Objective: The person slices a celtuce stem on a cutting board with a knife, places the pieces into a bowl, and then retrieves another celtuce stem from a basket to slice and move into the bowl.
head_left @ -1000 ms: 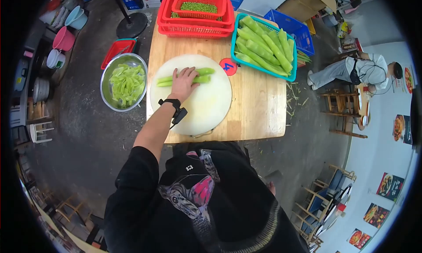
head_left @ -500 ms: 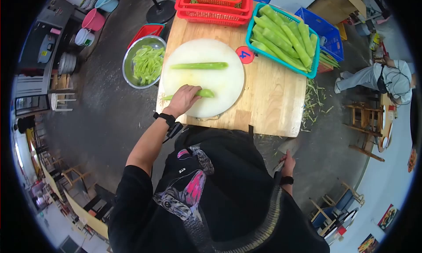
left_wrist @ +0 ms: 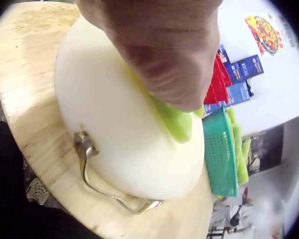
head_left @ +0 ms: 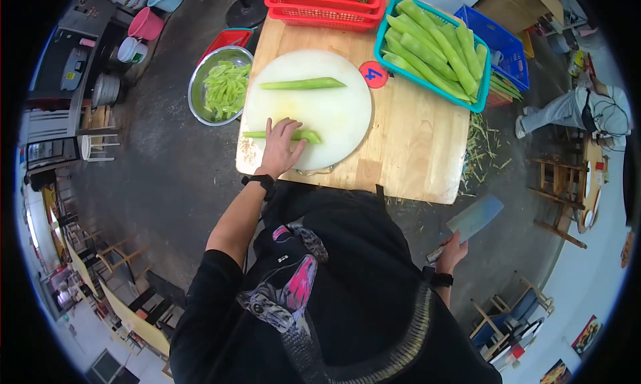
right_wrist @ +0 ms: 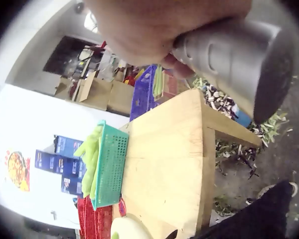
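Observation:
On the round white cutting board (head_left: 340, 117), my left hand (head_left: 280, 151) rests over a peeled celtuce stalk (head_left: 254, 135) near the board's close edge. Its fingers lie extended across the stalk, thumb toward the right end. In the left wrist view the tip of this celtuce (left_wrist: 178, 124) shows below the hand, whose fingers are hidden. A second peeled stalk (head_left: 304, 84) lies farther back on the board, apart from the first. Off the table's near right corner, my right hand (head_left: 454, 252) grips a cleaver (head_left: 475, 217) by its grey metal handle (right_wrist: 229, 59).
A steel bowl (head_left: 197, 97) of sliced green pieces stands left of the wooden table (head_left: 414, 150). A teal basket (head_left: 484, 93) of celtuce stalks sits at the back right, beside stacked red baskets (head_left: 327, 18). Peelings (head_left: 482, 150) litter the floor; a person (head_left: 557, 110) stands far right.
My left hand has drawn one stalk toward me, away from the other, and its fingers have spread. From beside my body, my right hand has brought the cleaver outward into clear view.

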